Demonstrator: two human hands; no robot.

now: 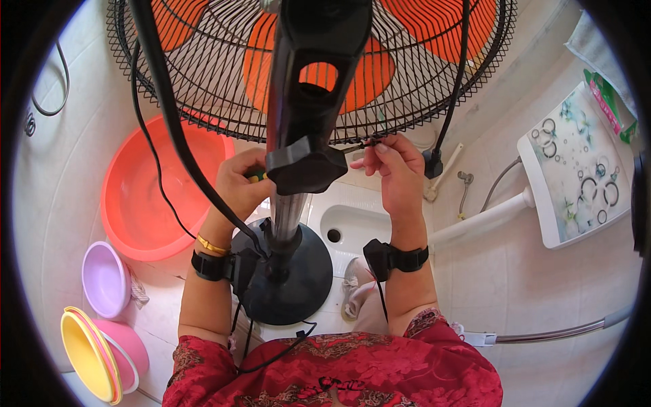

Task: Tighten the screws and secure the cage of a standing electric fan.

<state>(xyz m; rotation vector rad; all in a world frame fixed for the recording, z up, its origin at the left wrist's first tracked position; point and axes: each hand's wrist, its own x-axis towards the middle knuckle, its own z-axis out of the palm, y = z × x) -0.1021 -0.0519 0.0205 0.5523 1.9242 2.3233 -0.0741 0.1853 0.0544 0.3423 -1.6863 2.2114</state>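
Note:
A black standing fan with orange blades [288, 71] rises in front of me, its wire grille [224, 125] facing away at the top. My left hand [241, 183], left of the pole, is closed around the yellow-green handle of a screwdriver [256, 178], mostly hidden by the fingers and the black knob [305, 165]. A thin dark shaft shows to the knob's right, reaching toward my right fingers. My right hand [397, 166] pinches at the grille's lower rim; what lies between thumb and fingertips is too small to make out.
The fan's round base [288, 292] stands beside a white squat toilet [352, 227]. On the left are a large red basin [152, 217], a purple basin [105, 279] and yellow and pink buckets [88, 356]. Black cables [166, 95] hang around the pole. A white cistern [576, 169] is at right.

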